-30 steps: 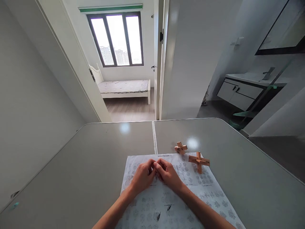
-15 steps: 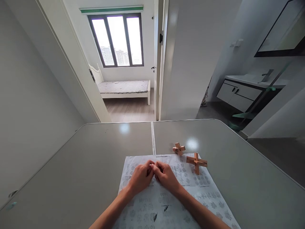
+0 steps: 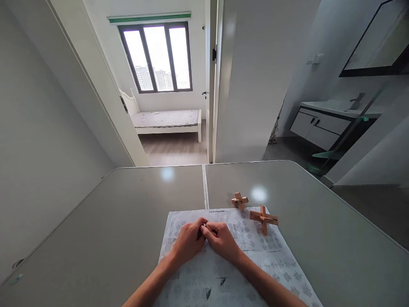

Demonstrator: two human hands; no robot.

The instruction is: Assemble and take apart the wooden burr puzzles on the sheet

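Observation:
My left hand and my right hand rest together on a printed paper sheet on the grey table. Both hands have their fingers curled, fingertips meeting in a pinch at the middle. Whatever they hold is too small or too hidden to name. A larger wooden cross puzzle stands on the sheet's far right corner, to the right of my right hand. A smaller wooden cross puzzle lies on the bare table just beyond the sheet.
The table has a seam down its middle and rounded far corners. Beyond it are an open doorway with a bed and window, a white door, and a vanity with sink at the right.
My hands have drawn slightly closer to me and curled tighter together. The view has tilted a little; the puzzles have not moved on the table.

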